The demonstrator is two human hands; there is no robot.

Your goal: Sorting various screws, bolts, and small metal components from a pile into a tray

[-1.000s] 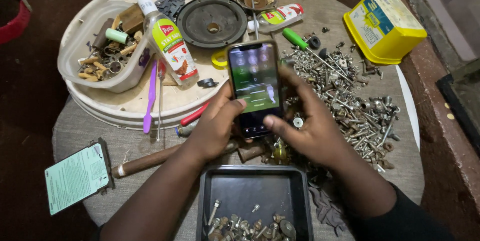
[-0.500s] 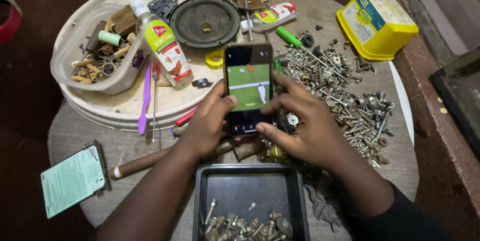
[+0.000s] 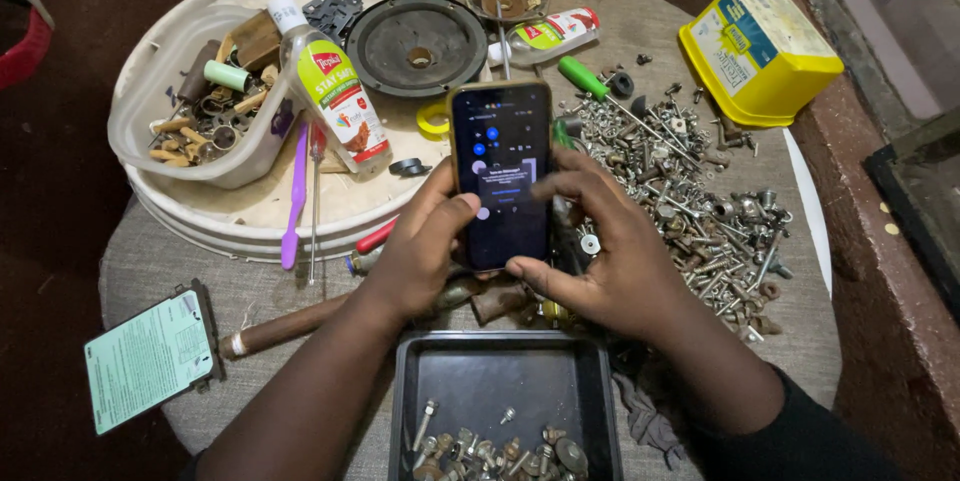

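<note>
Smartphone [image 3: 500, 173] held between both hands [image 3: 420, 246].

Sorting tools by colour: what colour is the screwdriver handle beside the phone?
Green; the screwdriver handle shows clearest in the head view.

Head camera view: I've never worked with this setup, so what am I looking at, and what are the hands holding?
There is no machine: a person's two bare hands, filmed from a camera on their head looking down at a round grey table. The left hand and right hand together hold a dark smartphone with a lit screen. To the right lies a pile of loose metal screws and bolts; nearest the person sits a black rectangular tray with a few bolts. A round white tray of odd parts and a yellow plastic box sit farther back.
</note>
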